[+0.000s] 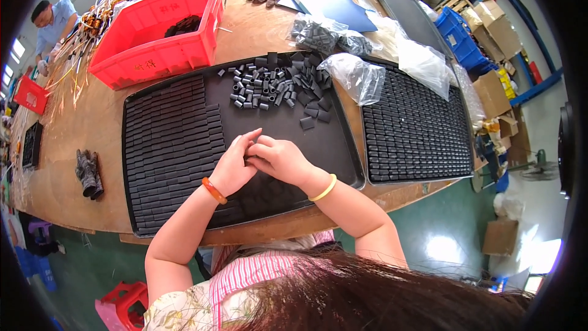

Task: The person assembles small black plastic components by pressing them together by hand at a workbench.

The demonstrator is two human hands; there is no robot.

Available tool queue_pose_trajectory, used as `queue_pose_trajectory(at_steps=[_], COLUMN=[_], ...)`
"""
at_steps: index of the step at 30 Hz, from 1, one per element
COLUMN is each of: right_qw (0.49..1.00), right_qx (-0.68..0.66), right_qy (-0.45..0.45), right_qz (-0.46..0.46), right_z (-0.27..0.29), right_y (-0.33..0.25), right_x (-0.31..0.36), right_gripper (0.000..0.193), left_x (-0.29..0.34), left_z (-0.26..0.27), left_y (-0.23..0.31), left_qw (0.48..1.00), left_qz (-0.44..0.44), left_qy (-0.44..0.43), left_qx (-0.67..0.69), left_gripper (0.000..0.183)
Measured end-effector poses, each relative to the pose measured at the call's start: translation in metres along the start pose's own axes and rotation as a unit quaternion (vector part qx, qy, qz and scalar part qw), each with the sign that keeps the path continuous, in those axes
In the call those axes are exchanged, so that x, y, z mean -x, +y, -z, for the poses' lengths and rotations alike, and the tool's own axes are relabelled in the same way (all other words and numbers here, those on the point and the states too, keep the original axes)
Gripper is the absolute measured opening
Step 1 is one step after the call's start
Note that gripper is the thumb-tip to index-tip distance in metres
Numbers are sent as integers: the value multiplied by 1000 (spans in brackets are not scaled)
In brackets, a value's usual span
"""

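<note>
My left hand (231, 168) and my right hand (283, 160) meet over the middle of a black tray (288, 193). Their fingers are bent together, and whatever sits between the fingertips is hidden. Left of them, tight rows of black flat sleeves (171, 147) cover that side of the tray. Beyond my hands lies a loose heap of short black tubes (260, 86). Wider, flatter black pieces (311, 79) are heaped beside it on the right, and one stray piece (307, 123) lies apart nearer to me.
A second tray (416, 129) full of black pieces stands at right, partly under clear plastic bags (358, 76). Behind is a red crate (159, 37). Dark gloves (89, 173) lie at left. A person (55, 27) works at the far left near loose wires (86, 30).
</note>
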State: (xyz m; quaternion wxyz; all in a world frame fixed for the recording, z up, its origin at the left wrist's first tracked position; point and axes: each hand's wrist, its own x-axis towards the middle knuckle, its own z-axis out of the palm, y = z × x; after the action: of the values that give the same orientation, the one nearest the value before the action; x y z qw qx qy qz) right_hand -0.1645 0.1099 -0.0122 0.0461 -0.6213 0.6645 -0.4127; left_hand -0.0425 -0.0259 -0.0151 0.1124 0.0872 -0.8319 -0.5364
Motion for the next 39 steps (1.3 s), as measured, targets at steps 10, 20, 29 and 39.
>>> queue_pose_trajectory(at_steps=[10,20,29,39], right_qw=[968,816,862,952], right_qx=[-114,-466,-401,-169], right_qy=[124,70,91,130], right_qz=[-187,-335,-296,-219], right_z=[6,4,7,2], right_y=[3,9,11,0], right_x=[-2,-1,1,0], right_gripper=[11,18,21,23], left_x=[2,1,1,2], left_z=[12,10,12,9], left_y=[23,17,9,9], left_qw=[987,973,988,992], left_qz=[-38,-51,-10,30], left_qy=[125,189,145,118], left_qx=[-98,-120,-52,-32], left_gripper=[40,23,18,18])
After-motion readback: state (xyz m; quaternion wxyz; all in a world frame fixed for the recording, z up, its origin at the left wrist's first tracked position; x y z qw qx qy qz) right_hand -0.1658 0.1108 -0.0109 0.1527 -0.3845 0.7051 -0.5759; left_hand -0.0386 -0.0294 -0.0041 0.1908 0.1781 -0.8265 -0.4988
